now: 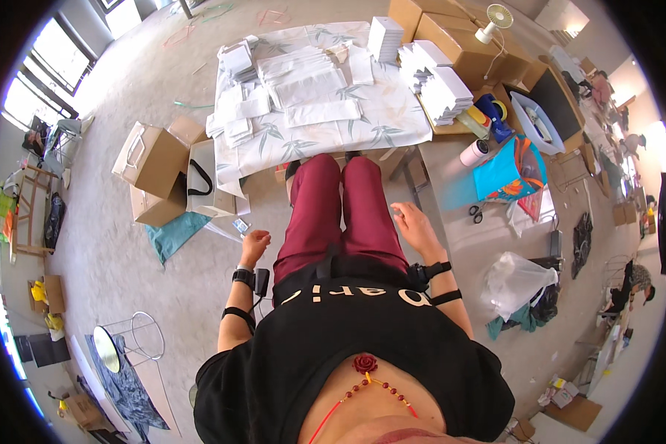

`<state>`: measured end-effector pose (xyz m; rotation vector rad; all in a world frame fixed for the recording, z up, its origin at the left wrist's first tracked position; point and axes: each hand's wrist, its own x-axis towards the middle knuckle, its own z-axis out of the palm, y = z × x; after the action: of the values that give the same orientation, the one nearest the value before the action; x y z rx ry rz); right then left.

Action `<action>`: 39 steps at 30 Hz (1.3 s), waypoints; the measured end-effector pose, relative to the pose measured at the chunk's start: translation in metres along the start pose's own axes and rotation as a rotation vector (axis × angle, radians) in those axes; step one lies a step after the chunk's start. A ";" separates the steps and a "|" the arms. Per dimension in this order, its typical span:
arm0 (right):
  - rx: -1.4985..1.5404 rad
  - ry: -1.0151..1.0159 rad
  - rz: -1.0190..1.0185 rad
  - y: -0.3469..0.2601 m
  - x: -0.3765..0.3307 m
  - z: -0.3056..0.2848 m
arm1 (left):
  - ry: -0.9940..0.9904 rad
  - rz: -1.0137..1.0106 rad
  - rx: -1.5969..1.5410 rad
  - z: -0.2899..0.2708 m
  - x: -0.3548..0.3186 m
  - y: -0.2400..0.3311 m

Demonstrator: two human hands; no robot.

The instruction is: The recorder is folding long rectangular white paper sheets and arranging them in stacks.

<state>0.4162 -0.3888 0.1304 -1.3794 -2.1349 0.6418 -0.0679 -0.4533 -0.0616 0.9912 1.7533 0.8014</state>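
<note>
I stand in front of a table (392, 126) covered with a pale leaf-print cloth, looking down at my maroon trousers. My left hand (254, 246) hangs by my left thigh with the fingers curled in, and nothing shows in it. A small bluish packet (240, 226) lies on the floor just beyond it. Beside my right thigh, my right hand (416, 228) is held out with its fingers spread and holds nothing. Both wrists wear black straps. Several flat white paper pieces (314, 85) and white stacks (442, 92) lie on the cloth ahead of me.
Open cardboard boxes (155, 159) and a white bag with black handles (203, 185) stand on the floor at the left. More boxes with a small white fan (496, 18), a blue printed bag (510, 174), scissors (476, 214) and a plastic bag (518, 277) are on the right. Other people work at the far right.
</note>
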 end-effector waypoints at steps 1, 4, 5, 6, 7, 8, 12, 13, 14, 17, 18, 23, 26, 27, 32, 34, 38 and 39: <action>0.000 -0.008 0.002 -0.001 0.003 -0.001 | 0.010 -0.009 -0.011 -0.001 -0.002 -0.003; -0.009 -0.038 -0.012 -0.006 0.012 -0.001 | 0.024 -0.036 -0.051 -0.001 -0.008 -0.011; -0.007 -0.057 -0.008 -0.008 0.015 0.000 | 0.027 -0.045 -0.079 -0.001 -0.010 -0.013; -0.004 -0.076 -0.005 -0.009 0.016 0.001 | 0.029 -0.053 -0.082 -0.001 -0.013 -0.015; -0.006 -0.080 -0.005 -0.006 0.018 0.004 | 0.023 -0.061 -0.086 0.000 -0.014 -0.015; -0.012 -0.102 -0.007 -0.003 0.020 0.007 | 0.017 -0.068 -0.091 0.000 -0.014 -0.013; 0.013 -0.159 -0.017 -0.004 0.026 0.012 | 0.018 -0.085 -0.117 0.003 -0.018 -0.011; 0.014 -0.164 -0.018 -0.005 0.028 0.013 | 0.022 -0.086 -0.118 0.001 -0.016 -0.011; 0.017 -0.198 0.008 -0.006 0.031 0.014 | 0.026 -0.087 -0.118 -0.001 -0.013 -0.011; 0.025 -0.239 0.035 -0.007 0.043 0.016 | 0.022 -0.083 -0.134 -0.007 -0.007 -0.009; 0.032 -0.242 0.033 -0.008 0.048 0.017 | 0.020 -0.088 -0.137 -0.008 -0.003 -0.008; 0.017 -0.271 0.044 -0.006 0.075 0.018 | 0.038 -0.020 -0.121 -0.005 0.022 0.027; 0.022 -0.311 0.066 -0.009 0.097 0.023 | 0.017 0.002 -0.173 0.003 0.045 0.043; 0.034 -0.343 0.102 -0.012 0.105 0.024 | 0.018 -0.009 -0.175 0.006 0.051 0.047; -0.003 -0.400 0.133 -0.010 0.140 0.033 | -0.032 0.073 -0.159 0.013 0.080 0.078; -0.011 -0.402 0.133 -0.005 0.151 0.040 | -0.090 0.065 -0.109 0.009 0.087 0.093; -0.009 -0.371 0.085 -0.001 0.174 0.054 | -0.107 0.080 -0.080 0.005 0.101 0.115; -0.001 -0.369 0.074 -0.003 0.180 0.058 | -0.114 0.097 -0.081 0.004 0.104 0.118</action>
<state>0.3141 -0.2305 0.1179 -1.4353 -2.3701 0.9899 -0.0568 -0.3063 -0.0053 1.0535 1.5741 0.8539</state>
